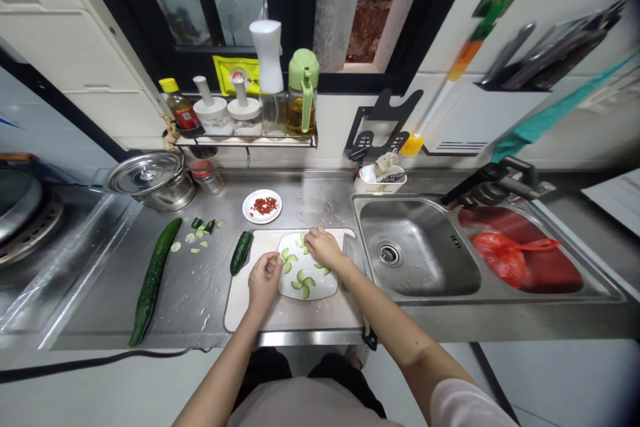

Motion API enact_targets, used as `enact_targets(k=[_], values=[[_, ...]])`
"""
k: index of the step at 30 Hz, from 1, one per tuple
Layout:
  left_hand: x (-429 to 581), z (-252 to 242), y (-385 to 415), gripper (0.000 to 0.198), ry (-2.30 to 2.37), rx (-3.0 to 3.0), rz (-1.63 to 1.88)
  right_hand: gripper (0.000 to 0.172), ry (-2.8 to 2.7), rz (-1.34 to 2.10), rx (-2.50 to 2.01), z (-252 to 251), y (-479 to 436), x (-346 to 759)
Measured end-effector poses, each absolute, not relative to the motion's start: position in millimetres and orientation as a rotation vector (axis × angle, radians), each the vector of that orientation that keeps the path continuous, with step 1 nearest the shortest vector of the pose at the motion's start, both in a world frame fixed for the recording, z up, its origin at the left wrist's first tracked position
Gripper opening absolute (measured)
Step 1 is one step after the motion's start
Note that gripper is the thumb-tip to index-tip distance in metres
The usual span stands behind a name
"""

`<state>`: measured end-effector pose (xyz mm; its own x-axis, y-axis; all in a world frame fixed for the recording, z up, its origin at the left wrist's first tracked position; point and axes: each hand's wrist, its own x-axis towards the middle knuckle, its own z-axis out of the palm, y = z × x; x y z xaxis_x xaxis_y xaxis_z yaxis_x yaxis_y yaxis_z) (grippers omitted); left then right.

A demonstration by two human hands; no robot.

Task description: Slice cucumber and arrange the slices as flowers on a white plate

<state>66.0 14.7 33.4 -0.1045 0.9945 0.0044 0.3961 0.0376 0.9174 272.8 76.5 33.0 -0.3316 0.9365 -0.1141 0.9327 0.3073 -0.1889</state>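
A white plate [320, 290] lies on the cutting board [295, 320], with cucumber slices [303, 284] set out on it in several fan-shaped clusters. My left hand [265, 277] is at the plate's left edge with thumb and fingers pinched together; whatever they hold is too small to make out. Over the far side of the plate, my right hand [324, 248] has its fingertips closed at a cucumber slice in the top cluster. A cut length of cucumber [242, 253] rests at the board's far left corner. A knife [369, 335] lies along the board's right side, partly hidden by my right arm.
Left on the steel counter are a long cucumber [156, 280] and loose cucumber pieces [199, 230]. Behind the board stands a small dish [263, 206] of chopped red bits. A sink [420, 247] is to the right, a lidded pot [150, 180] to the left, below a seasoning shelf [250, 141].
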Motion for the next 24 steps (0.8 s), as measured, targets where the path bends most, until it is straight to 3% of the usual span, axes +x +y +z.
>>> enact_targets(k=[15,24], values=[[111,33,76,0.016,1.765,2.042,0.391,0.019,-2.201,0.5,-1.967,32,67,279],[123,27,84,0.017,1.68,2.15,0.27,0.02,-2.283,0.503,-1.933,23,70,273]])
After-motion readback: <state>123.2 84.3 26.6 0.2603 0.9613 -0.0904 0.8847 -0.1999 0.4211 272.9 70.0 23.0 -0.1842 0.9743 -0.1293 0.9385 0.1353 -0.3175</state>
